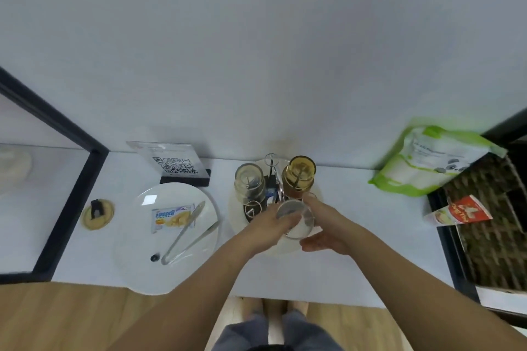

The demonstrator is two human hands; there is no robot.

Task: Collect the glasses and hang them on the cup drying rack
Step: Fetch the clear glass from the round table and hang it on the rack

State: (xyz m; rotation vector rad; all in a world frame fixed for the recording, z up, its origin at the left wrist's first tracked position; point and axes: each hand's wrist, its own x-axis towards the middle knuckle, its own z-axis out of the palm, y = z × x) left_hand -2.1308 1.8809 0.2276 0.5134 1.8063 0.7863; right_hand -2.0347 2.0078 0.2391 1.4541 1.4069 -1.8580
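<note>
A wire cup drying rack [271,164] stands on a round white tray [236,218] at the back middle of the white table. A clear glass [249,182] hangs upside down on its left side, an amber glass [299,175] on its right. Both my hands hold a third clear glass [295,218], bottom up, at the rack's front. My left hand [271,225] grips its left side. My right hand [325,225] wraps its right side, fingers spread below.
A white plate [137,236] with tongs [188,232] and a snack packet [172,216] lies at left. Behind it stands a QR-code sign [175,164]. A small lid [97,213] lies far left. A green bag [427,162] and a dark basket [490,225] sit at right.
</note>
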